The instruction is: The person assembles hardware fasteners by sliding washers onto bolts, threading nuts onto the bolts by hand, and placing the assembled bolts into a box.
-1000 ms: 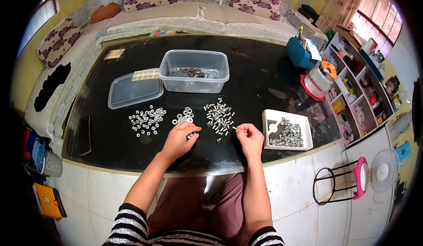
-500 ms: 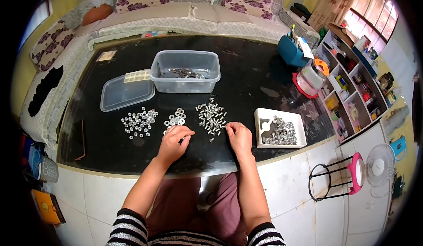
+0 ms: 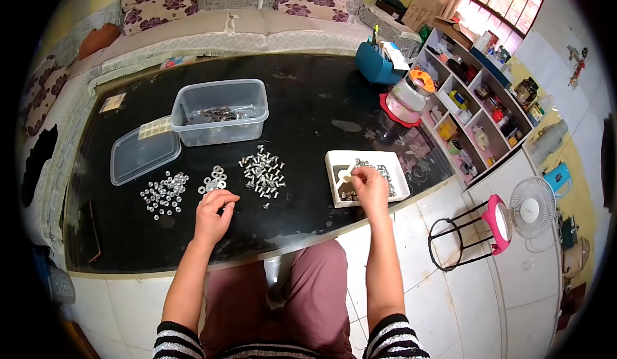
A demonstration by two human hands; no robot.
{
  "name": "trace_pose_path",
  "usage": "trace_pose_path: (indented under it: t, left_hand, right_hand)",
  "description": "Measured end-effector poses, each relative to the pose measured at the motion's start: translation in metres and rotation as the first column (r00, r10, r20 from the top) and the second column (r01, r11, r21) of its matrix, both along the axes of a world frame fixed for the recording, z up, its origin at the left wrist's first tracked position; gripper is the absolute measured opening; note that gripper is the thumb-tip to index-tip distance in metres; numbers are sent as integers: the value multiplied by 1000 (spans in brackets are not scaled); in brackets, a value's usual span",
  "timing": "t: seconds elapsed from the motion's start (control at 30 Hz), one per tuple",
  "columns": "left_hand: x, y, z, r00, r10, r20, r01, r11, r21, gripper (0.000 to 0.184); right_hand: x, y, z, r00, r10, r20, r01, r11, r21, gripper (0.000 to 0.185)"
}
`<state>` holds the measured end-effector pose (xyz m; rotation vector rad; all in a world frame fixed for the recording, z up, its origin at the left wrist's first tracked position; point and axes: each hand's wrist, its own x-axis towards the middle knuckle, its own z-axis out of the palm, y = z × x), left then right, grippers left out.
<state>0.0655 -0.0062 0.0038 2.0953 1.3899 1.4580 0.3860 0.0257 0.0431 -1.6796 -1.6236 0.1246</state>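
My left hand (image 3: 214,215) is beside the pile of flat washers (image 3: 213,180), its fingers curled; what they hold, if anything, is hidden. Over the white tray (image 3: 331,178) is my right hand (image 3: 371,190), thumb and fingers pressed together, and I cannot make out anything between them. Metal pieces (image 3: 384,170) lie in that tray with a white round-ended piece (image 3: 345,176). Between my hands lies a pile of screws (image 3: 263,172). Small nut-like pieces (image 3: 164,194) are spread at the left.
A clear plastic tub (image 3: 220,133) with dark metal pieces stands at the back, its lid (image 3: 144,158) to the left. A phone (image 3: 94,232) lies at the left edge. A teal holder (image 3: 379,64) and a jar (image 3: 408,98) stand at the back right.
My right hand has moved right, from the screw pile to over the white tray. My left hand stays near the washers. The view has turned to the right.
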Motion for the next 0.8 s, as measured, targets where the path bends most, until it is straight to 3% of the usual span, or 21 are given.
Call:
trace_pose_path:
  t: [0.1,0.23,0.57,0.67,0.73,0.8]
  left_hand:
    - [0,0,1,1000,-4,16,4,1000,-27,10]
    - [-1,1,-1,1000,-3,27,3,999,-32,10]
    - [-1,0,-1,999,-8,38,10,998,-55,10]
    - [-2,1,-3,999,4,52,-2,999,-41,10]
    - [-2,1,-3,998,-18,68,21,999,-45,10]
    - [-2,1,-3,997,-15,71,19,998,-53,10]
  right_hand:
    - [32,23,-8,989,-83,124,95,991,-99,12]
    - [42,45,-22,949,-61,309,88,994,-72,12]
    - [39,56,-23,931,-40,364,106,981,-162,10]
    - [28,49,-8,976,-63,208,73,997,-39,9]
    - [11,38,8,996,19,-83,-13,997,81,8]
    - [-18,21,24,862,238,-447,-176,968,177,6]
